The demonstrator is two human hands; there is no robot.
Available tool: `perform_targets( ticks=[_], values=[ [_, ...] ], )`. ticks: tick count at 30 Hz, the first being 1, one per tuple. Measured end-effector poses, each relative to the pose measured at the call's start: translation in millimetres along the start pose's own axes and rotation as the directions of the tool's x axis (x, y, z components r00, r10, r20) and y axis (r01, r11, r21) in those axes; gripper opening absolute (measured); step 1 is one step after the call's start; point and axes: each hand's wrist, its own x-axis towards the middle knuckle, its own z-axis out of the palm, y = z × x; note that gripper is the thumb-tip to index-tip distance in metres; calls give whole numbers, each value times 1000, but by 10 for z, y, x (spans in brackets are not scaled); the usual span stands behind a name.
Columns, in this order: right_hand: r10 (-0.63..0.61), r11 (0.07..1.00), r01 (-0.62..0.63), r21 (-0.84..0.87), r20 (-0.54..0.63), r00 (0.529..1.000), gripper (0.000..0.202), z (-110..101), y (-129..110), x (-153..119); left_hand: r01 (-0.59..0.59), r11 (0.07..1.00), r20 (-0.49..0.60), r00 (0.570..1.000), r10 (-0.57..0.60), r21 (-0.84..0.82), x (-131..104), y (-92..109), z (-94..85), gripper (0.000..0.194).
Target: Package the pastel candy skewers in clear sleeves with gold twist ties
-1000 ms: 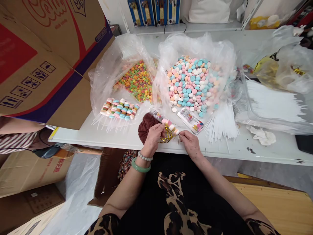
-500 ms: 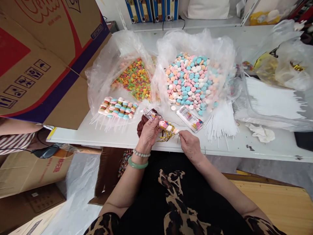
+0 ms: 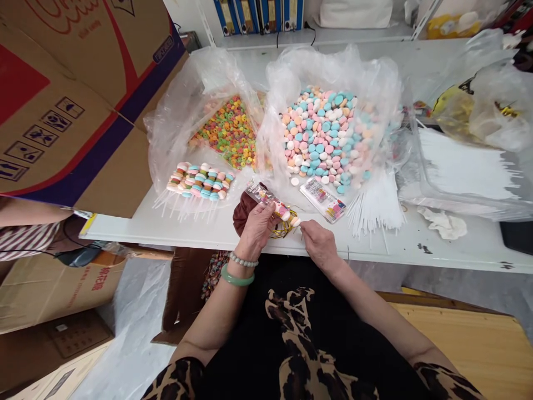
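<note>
My left hand (image 3: 259, 225) grips a printed plastic wrapper (image 3: 263, 194) with pink and white candies inside. The candy at its lower end (image 3: 295, 221) points toward my right hand (image 3: 320, 243), whose fingers are pinched at the stick end, mostly hidden. Gold twist ties (image 3: 283, 229) lie just under the wrapper, and a dark red cloth (image 3: 244, 214) is behind my left hand. A stack of printed wrappers (image 3: 322, 200) lies to the right. Finished-looking candy skewers (image 3: 200, 181) rest in a row on the left.
Open plastic bags hold ring candies (image 3: 233, 133) and pastel candies (image 3: 320, 139). White sticks (image 3: 377, 211) lie right of them, with more in a clear tray (image 3: 466, 166). A large carton (image 3: 83, 111) stands left; a crumpled tissue (image 3: 443, 223) lies near the table's front edge.
The wrapper's upper end has shifted slightly to the right and shows more of its print. Both hands keep their grip and have moved very little.
</note>
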Motion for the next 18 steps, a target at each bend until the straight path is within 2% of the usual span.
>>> perform_targets(
  ticks=[1, 3, 5, 9, 11, 14, 16, 18],
  values=[
    [86, 985, -91, 149, 36, 996, 23, -4, 4, 23, 17, 1000, 3, 1000, -17, 4, 14, 28, -28, 36],
    [246, 885, -273, 377, 118, 962, 18, -21, 9, 71, 38, 999, 1, 999, -38, 19, 39, 79, -82, 36],
    [344, 791, -385, 476, 174, 923, 16, -38, 7, 105, 35, 999, 4, 999, -35, 32, 49, 107, -120, 36],
    [398, 737, -430, 520, 180, 900, 14, -43, -19, 131, -1, 999, 35, 999, 0, 37, 26, 88, -108, 34],
    [446, 673, -472, 570, 196, 873, 13, -44, -29, 143, -14, 999, 41, 999, 12, 37, 5, 62, -74, 32],
    [529, 433, -608, 665, 359, 769, 17, -72, -34, 170, -15, 999, 32, 999, 14, 34, -18, 27, -27, 33],
    [505, 260, -698, 668, 522, 688, 22, -105, -38, 183, -12, 999, 25, 1000, 12, 33, -26, 11, -10, 35],
    [434, 156, -755, 637, 643, 631, 26, -128, -49, 186, -7, 999, 32, 999, 6, 36, -32, -5, 0, 37]
  ],
)
